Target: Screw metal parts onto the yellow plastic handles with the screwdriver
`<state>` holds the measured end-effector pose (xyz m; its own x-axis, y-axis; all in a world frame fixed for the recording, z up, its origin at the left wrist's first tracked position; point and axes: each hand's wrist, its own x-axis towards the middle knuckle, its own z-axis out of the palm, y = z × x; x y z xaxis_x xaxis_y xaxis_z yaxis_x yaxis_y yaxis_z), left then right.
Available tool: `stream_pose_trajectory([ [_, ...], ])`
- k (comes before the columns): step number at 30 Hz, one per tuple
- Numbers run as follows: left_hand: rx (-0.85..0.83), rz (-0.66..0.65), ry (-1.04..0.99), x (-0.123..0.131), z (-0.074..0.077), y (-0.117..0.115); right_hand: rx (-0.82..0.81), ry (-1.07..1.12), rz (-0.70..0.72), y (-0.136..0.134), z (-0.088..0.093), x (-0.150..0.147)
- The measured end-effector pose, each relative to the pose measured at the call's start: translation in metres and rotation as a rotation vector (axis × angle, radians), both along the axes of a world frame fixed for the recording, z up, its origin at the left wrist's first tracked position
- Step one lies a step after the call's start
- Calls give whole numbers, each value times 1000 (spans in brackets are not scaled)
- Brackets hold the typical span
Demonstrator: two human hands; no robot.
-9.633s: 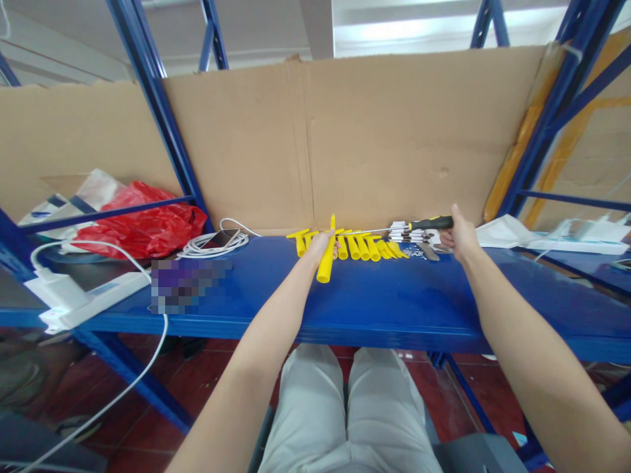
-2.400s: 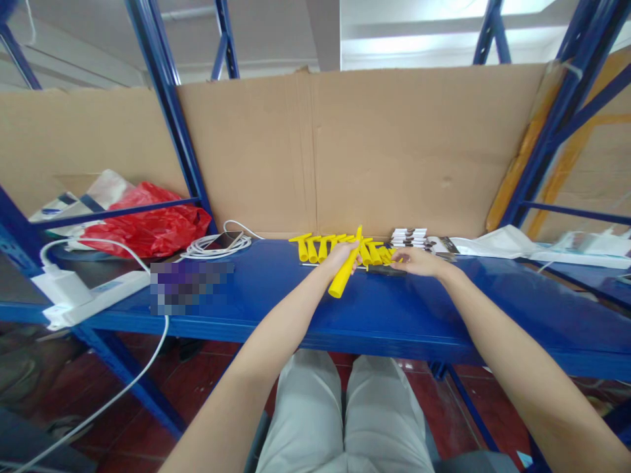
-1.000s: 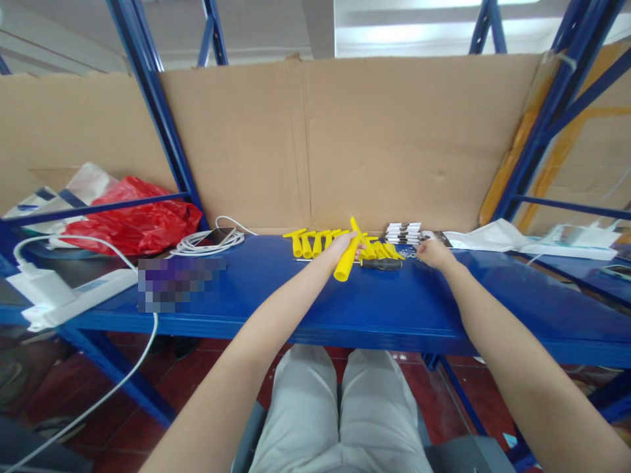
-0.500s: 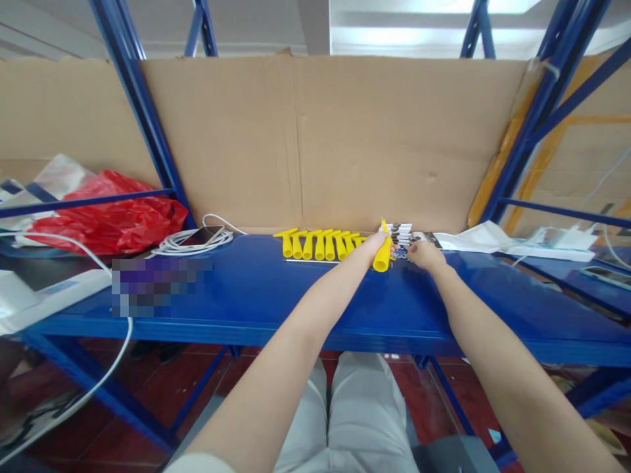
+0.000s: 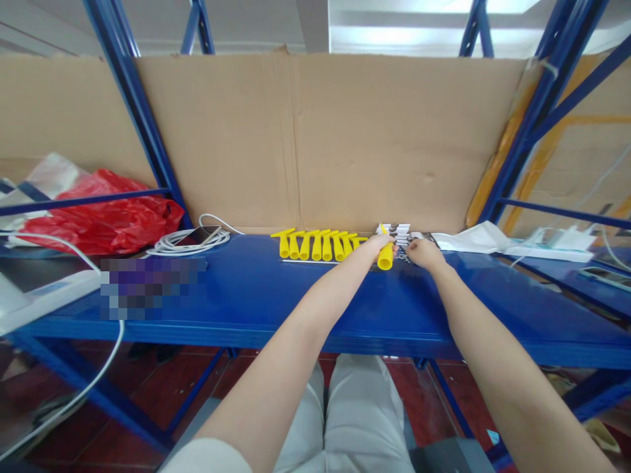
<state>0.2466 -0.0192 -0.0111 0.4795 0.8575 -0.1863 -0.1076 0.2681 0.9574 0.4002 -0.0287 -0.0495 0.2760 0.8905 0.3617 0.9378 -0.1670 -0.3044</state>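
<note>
Yellow tube [image 5: 385,260] btwn row [image 5: 315,246], cards [image 5: 398,228]

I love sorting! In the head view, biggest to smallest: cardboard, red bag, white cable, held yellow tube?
1. cardboard
2. red bag
3. white cable
4. yellow tube, in the left hand

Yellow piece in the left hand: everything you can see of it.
The yellow piece is a smooth, plastic-looking tapered tube: wide round end toward the camera, thin tip pointing up and away. The left hand grips its middle, holding it over the blue shelf, right of the row of similar pieces.
</note>
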Motion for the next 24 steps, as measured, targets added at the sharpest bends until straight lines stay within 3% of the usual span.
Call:
stream_pose_trajectory([
  [2,21,57,109,-13,5,0,31,38,47,1,2,-3],
  [5,159,177,185,-45,12,0,24,150,248,-1,6,-12],
  [11,418,338,283,-120,11,-4,-167,232,647,-15,13,-34],
  [14,464,400,289,-141,1,-7,-197,182,684,-15,9,-37],
  [19,365,464,279,-150,-18,-6,-194,155,688,-6,-1,-37],
  [24,339,460,288,-151,-27,-2,-218,481,711,-16,6,-32],
])
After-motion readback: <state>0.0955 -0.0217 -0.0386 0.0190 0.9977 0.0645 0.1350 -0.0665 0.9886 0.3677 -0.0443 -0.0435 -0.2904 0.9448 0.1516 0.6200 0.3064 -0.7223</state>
